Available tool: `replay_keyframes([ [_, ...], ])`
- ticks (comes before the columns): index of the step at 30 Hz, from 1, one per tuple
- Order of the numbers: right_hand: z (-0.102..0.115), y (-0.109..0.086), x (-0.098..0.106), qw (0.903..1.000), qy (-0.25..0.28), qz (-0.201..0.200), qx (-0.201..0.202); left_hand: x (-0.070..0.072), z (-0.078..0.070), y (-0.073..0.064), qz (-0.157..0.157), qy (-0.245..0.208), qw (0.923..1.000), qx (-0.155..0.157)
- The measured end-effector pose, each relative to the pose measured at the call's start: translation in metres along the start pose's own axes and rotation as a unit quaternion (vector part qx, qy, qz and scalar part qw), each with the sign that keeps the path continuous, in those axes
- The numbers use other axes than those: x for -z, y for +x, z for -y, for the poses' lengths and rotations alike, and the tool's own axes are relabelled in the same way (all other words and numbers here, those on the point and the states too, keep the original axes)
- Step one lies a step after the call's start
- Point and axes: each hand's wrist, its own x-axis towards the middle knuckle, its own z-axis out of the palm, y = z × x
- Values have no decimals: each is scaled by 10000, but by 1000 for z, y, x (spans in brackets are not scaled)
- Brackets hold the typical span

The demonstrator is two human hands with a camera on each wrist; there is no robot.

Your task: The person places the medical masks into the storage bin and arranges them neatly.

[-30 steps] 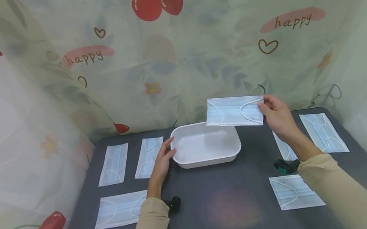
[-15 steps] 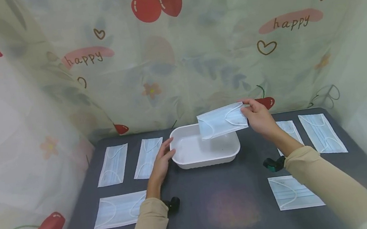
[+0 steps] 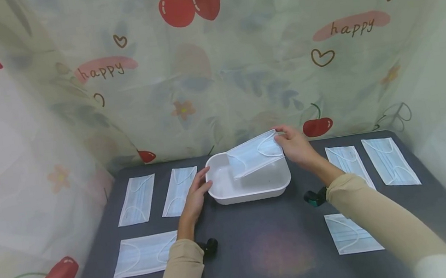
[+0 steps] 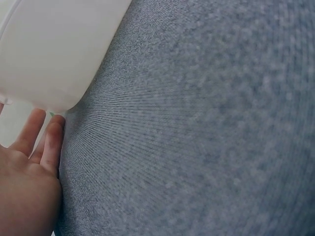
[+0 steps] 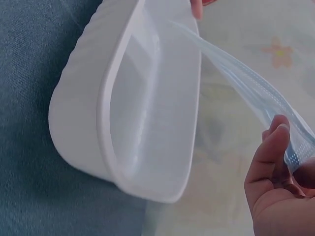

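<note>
A white plastic basin point(image 3: 250, 191) stands near the back of the dark table. My right hand point(image 3: 296, 146) pinches one end of a light-blue face mask point(image 3: 255, 153), seen from the thumb side in the right wrist view, where the mask point(image 5: 251, 83) slants down into the basin point(image 5: 106, 98). The mask's far end is tilted low inside the rim. My left hand point(image 3: 194, 203) rests against the basin's left end with its fingers fairly straight. Seen from the left wrist, those fingertips of the left hand point(image 4: 27, 177) lie right at the basin's wall point(image 4: 54, 54).
On the left lie three flat masks, a far-left mask point(image 3: 136, 200), one by the left hand point(image 3: 179, 193) and a nearer mask point(image 3: 143, 255). Three more lie right: masks at the back point(image 3: 347, 161), far right point(image 3: 390, 162) and front point(image 3: 351, 234). A printed curtain point(image 3: 255, 61) hangs behind.
My right hand has carried the mask leftward and slightly down, from beside the basin's back right to over its middle, tilting it. The left hand stays at the basin's left end.
</note>
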Motion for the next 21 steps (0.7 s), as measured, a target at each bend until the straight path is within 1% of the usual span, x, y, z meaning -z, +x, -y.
replay_keyframes([
  [3, 1, 3, -8, 10000, 27, 77, 31, 0, 0, 0, 29, -19, 10000, 7],
  [8, 0, 6, -22, 9998, -101, 182, 38, 1, 0, 1, 68, -42, 10000, -25],
  [15, -5, 11, -40, 9989, 275, 346, -160, 2, -1, 1, 22, 36, 10000, -33],
  [21, -10, 8, -50, 9986, 118, 429, -280, 0, 2, 1, 16, 31, 10000, 12],
])
